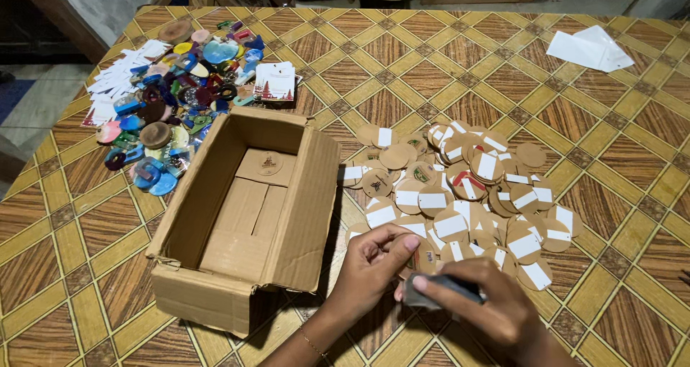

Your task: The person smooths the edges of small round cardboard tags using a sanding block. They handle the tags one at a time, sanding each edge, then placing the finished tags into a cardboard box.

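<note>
My left hand (pixel 371 265) pinches a round brown cardboard disc (pixel 423 258) at the near edge of the disc pile. My right hand (pixel 480 306) is closed around a small dark grey object (pixel 424 295), held right against that disc. What the grey object is cannot be made out. A large pile of round brown discs with white labels (pixel 467 194) spreads over the table just beyond both hands. An open cardboard box (pixel 251 209) stands to the left of my left hand, with a single disc (pixel 269 163) lying inside it.
A heap of colourful small plastic and wooden pieces (pixel 180 101) lies at the far left, with white paper slips (pixel 118 76) beside it and a printed card stack (pixel 274 81). A white folded paper (pixel 591 48) rests at the far right. The table (pixel 402 72) has a woven yellow-brown pattern.
</note>
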